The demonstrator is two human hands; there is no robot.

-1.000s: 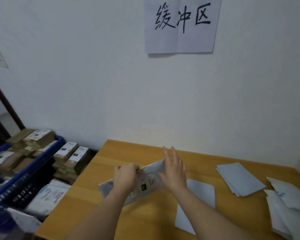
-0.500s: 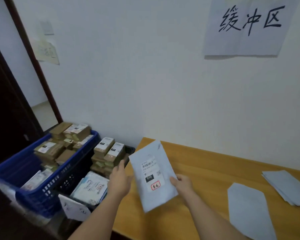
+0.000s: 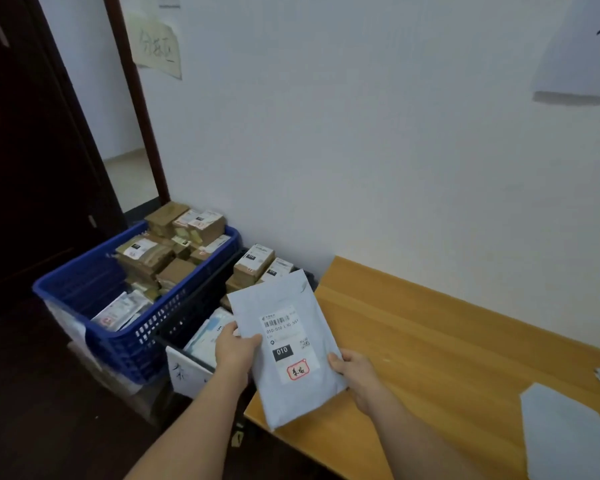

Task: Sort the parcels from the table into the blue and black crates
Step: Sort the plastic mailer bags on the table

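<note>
We hold a grey mailer parcel in both hands, label side up, over the left end of the wooden table and the near edge of the black crate. Left hand grips its left edge, thumb curled onto the label face. Right hand grips the lower right edge, thumb on top, fingers hidden beneath. Label shows a barcode, a black "010" box and a red-framed stamp.

Versus half a second ago: same two-handed hold, parcel tilted about the same, but our view has swung further left, so the doorway and dark door fill more of the frame and the wall sign is cut off at the right edge. A second paper notice now shows by the door frame.

Blue crate sits left of the black one, stacked with brown boxes and flat packets. Black crate holds boxes and white packets. Another grey mailer lies flat on the table at right, well apart from our hands.
</note>
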